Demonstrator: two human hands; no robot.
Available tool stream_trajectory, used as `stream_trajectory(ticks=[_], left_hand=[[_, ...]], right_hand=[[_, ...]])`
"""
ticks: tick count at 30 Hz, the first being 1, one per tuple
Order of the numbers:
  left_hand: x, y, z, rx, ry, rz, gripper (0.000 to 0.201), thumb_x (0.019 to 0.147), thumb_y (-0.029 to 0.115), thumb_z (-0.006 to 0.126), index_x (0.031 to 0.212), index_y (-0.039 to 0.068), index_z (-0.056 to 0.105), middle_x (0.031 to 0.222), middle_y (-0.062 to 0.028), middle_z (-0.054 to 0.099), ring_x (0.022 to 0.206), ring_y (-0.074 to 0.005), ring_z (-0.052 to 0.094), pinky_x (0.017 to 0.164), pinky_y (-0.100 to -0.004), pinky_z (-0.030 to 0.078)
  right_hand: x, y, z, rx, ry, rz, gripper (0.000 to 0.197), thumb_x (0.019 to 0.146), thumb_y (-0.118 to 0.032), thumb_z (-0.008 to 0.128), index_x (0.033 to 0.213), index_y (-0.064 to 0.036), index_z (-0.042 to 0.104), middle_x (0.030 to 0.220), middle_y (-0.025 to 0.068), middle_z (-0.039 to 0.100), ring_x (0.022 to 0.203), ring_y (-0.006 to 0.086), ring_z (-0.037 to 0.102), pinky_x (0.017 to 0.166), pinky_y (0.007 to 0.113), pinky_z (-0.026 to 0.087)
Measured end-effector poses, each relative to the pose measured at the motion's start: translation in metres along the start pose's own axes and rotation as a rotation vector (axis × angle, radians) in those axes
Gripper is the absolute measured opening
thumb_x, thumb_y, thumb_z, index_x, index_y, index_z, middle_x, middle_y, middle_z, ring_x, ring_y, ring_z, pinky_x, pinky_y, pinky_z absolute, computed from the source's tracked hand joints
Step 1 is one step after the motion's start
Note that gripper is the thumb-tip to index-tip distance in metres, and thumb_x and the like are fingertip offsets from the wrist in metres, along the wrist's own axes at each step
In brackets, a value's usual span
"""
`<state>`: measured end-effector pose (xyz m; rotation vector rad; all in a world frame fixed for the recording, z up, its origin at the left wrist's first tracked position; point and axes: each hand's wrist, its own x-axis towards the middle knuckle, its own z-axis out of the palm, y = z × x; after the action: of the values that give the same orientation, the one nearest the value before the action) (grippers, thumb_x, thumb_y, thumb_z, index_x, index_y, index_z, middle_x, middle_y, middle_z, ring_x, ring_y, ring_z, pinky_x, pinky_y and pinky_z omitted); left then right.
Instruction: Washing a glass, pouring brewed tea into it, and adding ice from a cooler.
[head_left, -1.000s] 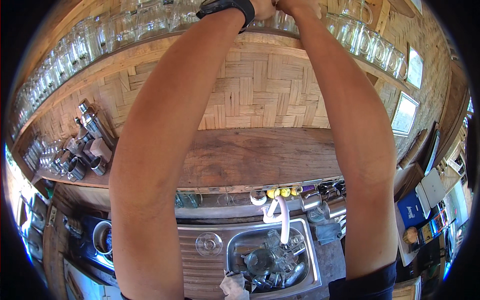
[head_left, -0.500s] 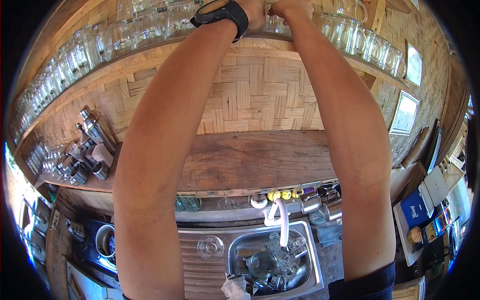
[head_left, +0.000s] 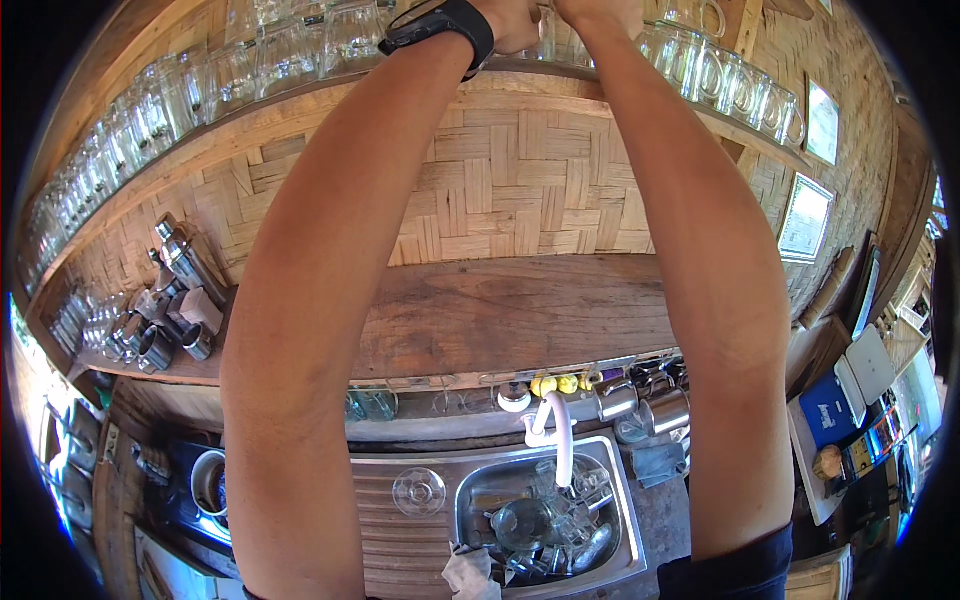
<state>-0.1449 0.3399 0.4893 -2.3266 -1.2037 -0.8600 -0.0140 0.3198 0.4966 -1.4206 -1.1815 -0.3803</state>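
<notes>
Both arms reach up to the high wooden shelf (head_left: 540, 84). My left hand (head_left: 512, 24), below a black wristwatch (head_left: 440, 32), is at the top edge of the view with its fingers curled. Close on its right is my right hand (head_left: 605, 14), also curled and cut off by the edge. What they hold, if anything, is out of sight. Clear glass shows on the shelf between them. Glass mugs (head_left: 352, 40) stand to the left of my hands, and a row of handled glass mugs (head_left: 712, 78) stands to their right.
Below lies a wooden counter (head_left: 520, 310), with metal shakers and cups (head_left: 180, 260) at its left. A steel sink (head_left: 628, 520) holds glassware under a white tap (head_left: 563, 440). A clear glass dish (head_left: 418, 492) sits on the drainboard; a cloth (head_left: 470, 575) hangs at the sink's near edge.
Both hands have shifted slightly, the right one a little to the right. The view has tilted a little. Glassware on the shelf and in the sink looks the same.
</notes>
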Motion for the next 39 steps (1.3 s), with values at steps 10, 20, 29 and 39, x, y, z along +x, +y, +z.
stream_trajectory(ticks=[10,20,29,39], left_hand=[[0.009,0.058,0.006,-0.024,-0.133,-0.058,0.04,0.081,0.024,0.063,0.116,0.006,0.069,0.115,-0.0233,0.066,0.11,-0.0346,0.064,0.092,-0.0399,0.051],[0.011,0.019,0.01,0.085,-0.074,-0.011,0.033,0.081,0.021,0.065,0.109,0.003,0.07,0.109,-0.0246,0.067,0.103,-0.036,0.066,0.086,-0.0432,0.052],[-0.005,0.028,-0.001,0.071,-0.035,-0.015,0.034,0.081,0.023,0.065,0.108,0.003,0.07,0.106,-0.0256,0.068,0.1,-0.0369,0.067,0.085,-0.0439,0.053],[-0.166,0.084,-0.107,-0.227,0.256,0.266,0.028,0.078,0.019,0.06,0.092,-0.004,0.068,0.087,-0.03,0.065,0.083,-0.0418,0.067,0.073,-0.0462,0.053]], right_hand=[[0.057,0.07,0.039,-0.135,-0.068,0.022,0.054,0.079,-0.02,0.071,0.127,0.0014,0.057,0.129,0.0249,0.059,0.12,0.0334,0.06,0.096,0.041,0.052],[0.02,0.035,0.002,-0.115,-0.189,0.044,0.043,0.07,-0.017,0.079,0.106,0.0024,0.07,0.11,0.0244,0.068,0.108,0.0339,0.067,0.088,0.041,0.056],[0.007,0.029,-0.008,-0.129,-0.16,0.091,0.05,0.073,-0.022,0.077,0.117,0.0002,0.066,0.113,0.023,0.068,0.11,0.0339,0.065,0.093,0.041,0.054],[-0.086,0.026,-0.066,0.59,-0.046,-0.744,0.02,0.076,0.01,0.063,0.092,-0.0027,0.062,0.087,0.0114,0.067,0.077,0.0236,0.066,0.068,0.032,0.053]])
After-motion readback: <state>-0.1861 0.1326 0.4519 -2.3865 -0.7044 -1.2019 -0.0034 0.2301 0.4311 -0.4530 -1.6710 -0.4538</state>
